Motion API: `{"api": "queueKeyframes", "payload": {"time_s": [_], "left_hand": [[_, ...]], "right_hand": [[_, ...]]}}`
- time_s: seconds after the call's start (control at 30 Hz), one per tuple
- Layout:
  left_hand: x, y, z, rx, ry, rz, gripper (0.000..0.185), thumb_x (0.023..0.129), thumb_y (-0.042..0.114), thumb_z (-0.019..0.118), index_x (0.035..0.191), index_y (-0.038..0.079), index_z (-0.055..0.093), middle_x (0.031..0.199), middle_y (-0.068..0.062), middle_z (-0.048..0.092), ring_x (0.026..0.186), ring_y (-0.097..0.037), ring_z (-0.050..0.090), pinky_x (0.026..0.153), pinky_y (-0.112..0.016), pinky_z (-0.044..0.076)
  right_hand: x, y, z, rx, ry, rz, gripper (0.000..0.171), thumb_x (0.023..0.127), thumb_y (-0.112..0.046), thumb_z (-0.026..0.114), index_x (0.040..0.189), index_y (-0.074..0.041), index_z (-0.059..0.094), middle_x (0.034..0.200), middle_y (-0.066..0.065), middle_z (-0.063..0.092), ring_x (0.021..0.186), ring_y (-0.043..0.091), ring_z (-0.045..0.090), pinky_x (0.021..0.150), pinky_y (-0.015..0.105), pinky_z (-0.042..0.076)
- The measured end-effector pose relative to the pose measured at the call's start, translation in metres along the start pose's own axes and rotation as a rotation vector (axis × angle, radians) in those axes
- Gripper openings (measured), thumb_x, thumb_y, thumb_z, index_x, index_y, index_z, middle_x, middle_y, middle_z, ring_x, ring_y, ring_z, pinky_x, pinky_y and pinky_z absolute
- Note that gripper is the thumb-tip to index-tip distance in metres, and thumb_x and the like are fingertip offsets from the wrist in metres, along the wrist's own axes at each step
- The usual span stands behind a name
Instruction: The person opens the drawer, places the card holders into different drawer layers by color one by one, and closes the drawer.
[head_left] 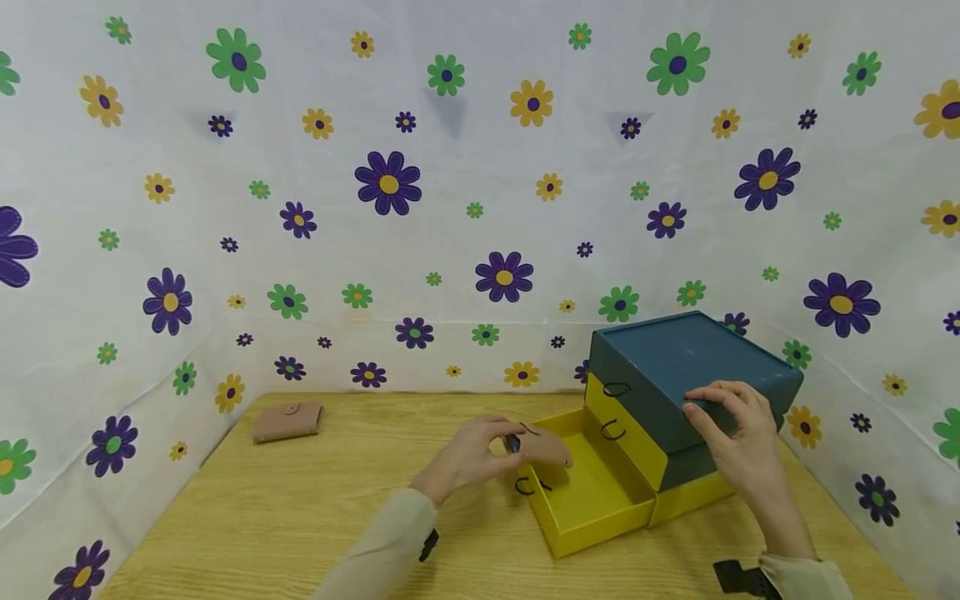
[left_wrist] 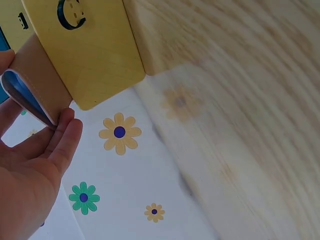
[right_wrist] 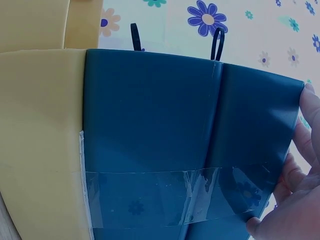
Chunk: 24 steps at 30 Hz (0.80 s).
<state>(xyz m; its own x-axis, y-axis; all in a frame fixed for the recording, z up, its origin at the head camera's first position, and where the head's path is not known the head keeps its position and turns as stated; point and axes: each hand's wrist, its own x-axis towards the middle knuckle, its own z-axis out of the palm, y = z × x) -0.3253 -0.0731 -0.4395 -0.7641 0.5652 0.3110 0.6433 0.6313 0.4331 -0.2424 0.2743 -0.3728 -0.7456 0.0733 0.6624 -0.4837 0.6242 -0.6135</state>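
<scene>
Both hands (head_left: 480, 454) at drawer box (head_left: 697, 367)

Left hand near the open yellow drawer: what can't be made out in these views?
- Head view: the left hand covers most of the small tan item it pinches over the open yellow drawer; what it is stays unclear.
- Left wrist view: the item is cut off by the frame edge, and the tabletop is blurred.
- Right wrist view: shows only the cabinet's blue side.

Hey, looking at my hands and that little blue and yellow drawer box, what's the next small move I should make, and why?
Probably lower the small tan card wallet into the open bottom yellow drawer and release it. Your left hand pinches it right over the drawer's front edge, the drawer is pulled well out, and your right hand already steadies the blue drawer box on the wooden table.
</scene>
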Motion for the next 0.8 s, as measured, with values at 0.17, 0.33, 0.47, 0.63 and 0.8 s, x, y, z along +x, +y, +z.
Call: {"api": "queueKeyframes", "payload": {"time_s": [0.17,0.33,0.47,0.63,0.8], "left_hand": [[0.007,0.005,0.004,0.051,-0.011,-0.01,0.044,0.093,0.044,0.064,0.128,0.017,0.065,0.126,-0.004,0.065,0.117,-0.023,0.06,0.1,-0.04,0.05],[0.015,0.01,0.006,0.076,-0.054,-0.042,0.044,0.091,0.042,0.066,0.128,0.017,0.066,0.131,-0.007,0.062,0.121,-0.025,0.054,0.103,-0.042,0.046],[0.02,0.011,0.011,0.058,-0.063,-0.058,0.044,0.09,0.04,0.067,0.127,0.016,0.067,0.133,-0.01,0.062,0.122,-0.027,0.053,0.103,-0.043,0.046],[0.026,0.011,0.017,0.053,-0.077,-0.082,0.041,0.09,0.038,0.068,0.125,0.016,0.069,0.136,-0.013,0.06,0.128,-0.03,0.052,0.109,-0.043,0.042],[0.031,0.014,0.023,0.092,-0.093,-0.086,0.043,0.089,0.037,0.07,0.124,0.013,0.069,0.131,-0.011,0.063,0.125,-0.027,0.055,0.107,-0.04,0.044]], "right_hand": [[-0.002,0.0,0.0,0.008,0.004,-0.001,0.015,0.092,-0.007,0.066,0.106,-0.001,0.069,0.115,0.013,0.05,0.126,0.039,0.031,0.097,0.068,0.021],[-0.001,0.0,0.0,0.018,0.011,-0.012,0.015,0.092,-0.006,0.066,0.105,0.0,0.069,0.116,0.014,0.051,0.126,0.04,0.03,0.099,0.069,0.02],[-0.001,0.001,0.001,0.015,0.01,-0.015,0.015,0.093,-0.007,0.066,0.106,0.0,0.068,0.116,0.015,0.05,0.127,0.04,0.03,0.1,0.07,0.019],[-0.001,0.0,0.001,0.014,0.019,-0.021,0.014,0.092,-0.006,0.067,0.104,0.0,0.069,0.114,0.014,0.051,0.125,0.039,0.031,0.098,0.068,0.021],[-0.001,0.001,0.001,0.009,0.015,-0.015,0.015,0.093,-0.008,0.066,0.105,0.001,0.069,0.114,0.014,0.05,0.125,0.039,0.031,0.099,0.068,0.021]]}}
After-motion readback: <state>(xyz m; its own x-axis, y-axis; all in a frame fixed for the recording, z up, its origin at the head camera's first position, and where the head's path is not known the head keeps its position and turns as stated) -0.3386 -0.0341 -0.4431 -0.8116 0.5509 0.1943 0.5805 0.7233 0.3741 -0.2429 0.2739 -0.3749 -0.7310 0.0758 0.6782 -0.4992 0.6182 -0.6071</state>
